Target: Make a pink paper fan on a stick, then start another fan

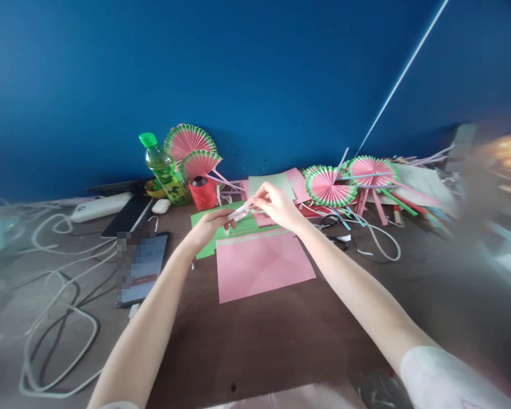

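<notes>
My left hand (213, 225) is closed on one end of a small whitish strip (240, 212), over the green paper. At the strip's upper right end, my right hand (275, 205) pinches it between thumb and fingers. Below both hands, a pink sheet (262, 266) lies on the dark table, with a pale strip along its top edge. The green paper (202, 235) shows beneath and to the left of it. Behind my right hand are a pale green sheet (262, 183) and more pink paper (298, 184).
Folded pink-green paper fans (331, 186) stand at the back on both sides. A green-capped bottle (166, 173) and a red container (203, 194) stand back left. Phone-like devices (145, 267) and looped white cables (96, 329) lie left. Black-handled scissors (338, 242) lie right.
</notes>
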The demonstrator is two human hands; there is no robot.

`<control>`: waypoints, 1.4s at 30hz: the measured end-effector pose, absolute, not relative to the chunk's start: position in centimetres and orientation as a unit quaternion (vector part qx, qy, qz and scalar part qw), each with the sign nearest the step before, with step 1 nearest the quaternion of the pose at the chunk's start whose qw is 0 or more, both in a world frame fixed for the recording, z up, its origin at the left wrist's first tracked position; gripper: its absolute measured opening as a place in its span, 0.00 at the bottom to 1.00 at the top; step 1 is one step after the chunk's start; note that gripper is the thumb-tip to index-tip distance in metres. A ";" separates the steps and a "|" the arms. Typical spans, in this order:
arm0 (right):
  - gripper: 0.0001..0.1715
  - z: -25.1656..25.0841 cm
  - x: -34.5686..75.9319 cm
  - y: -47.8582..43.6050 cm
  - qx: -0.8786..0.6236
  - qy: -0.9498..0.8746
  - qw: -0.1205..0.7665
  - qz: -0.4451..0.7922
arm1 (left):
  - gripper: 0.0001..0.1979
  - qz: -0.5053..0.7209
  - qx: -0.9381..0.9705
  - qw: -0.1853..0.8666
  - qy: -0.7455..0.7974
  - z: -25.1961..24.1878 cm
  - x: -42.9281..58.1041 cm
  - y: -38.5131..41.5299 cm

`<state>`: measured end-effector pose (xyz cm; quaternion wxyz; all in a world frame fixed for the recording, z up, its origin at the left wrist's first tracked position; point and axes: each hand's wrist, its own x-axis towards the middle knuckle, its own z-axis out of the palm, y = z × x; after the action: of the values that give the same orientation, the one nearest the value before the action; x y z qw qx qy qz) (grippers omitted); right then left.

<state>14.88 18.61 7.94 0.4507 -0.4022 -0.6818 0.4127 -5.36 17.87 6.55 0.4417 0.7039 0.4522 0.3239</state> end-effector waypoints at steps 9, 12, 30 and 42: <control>0.11 8.3 14.9 18.1 -0.305 -0.685 0.419 0.511 | 0.12 0.361 0.664 0.511 0.408 6.7 -5.6 18.0; 0.12 8.5 15.0 18.0 -0.285 -0.683 0.411 0.533 | 0.13 0.372 0.644 0.534 0.402 6.7 -5.5 17.9; 0.18 8.8 14.9 18.0 -0.297 -0.621 0.399 0.606 | 0.13 0.478 0.521 0.599 0.377 5.5 -5.3 18.2; 0.16 8.0 15.2 18.6 -0.182 -0.565 0.437 0.675 | 0.11 0.540 0.457 0.616 0.346 6.7 -4.1 17.7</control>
<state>15.18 18.58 7.97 0.4371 -0.1818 -0.5655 0.6754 -4.12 17.67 6.67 0.6165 0.4574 0.3458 0.5396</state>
